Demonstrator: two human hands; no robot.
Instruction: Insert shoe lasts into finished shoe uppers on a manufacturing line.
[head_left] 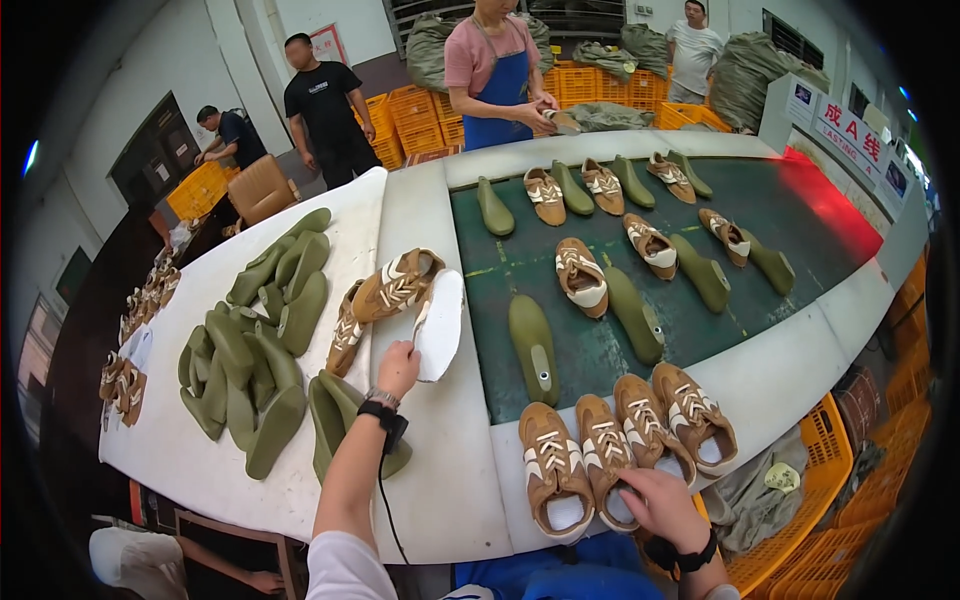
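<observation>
My left hand (398, 368) is closed at the near edge of a white insole-shaped piece (440, 328), its fingertips partly hidden. Beside that piece, two brown sneakers with white stripes and laces (398, 285) lean together on the white tabletop. At the front edge stands a row of several more brown sneakers (548, 450). My right hand (665, 507) has its fingers closed on the collar of the second sneaker from the left (603, 445) in that row. Green shoe lasts (335, 410) lie next to my left forearm.
A heap of green shoe lasts (235, 350) covers the left tabletop. Lasts and sneakers stand on the green conveyor belt (700, 320). Across it, a person in a blue apron (500, 85) handles a shoe. Orange crates (820, 480) stand at right; other people are behind.
</observation>
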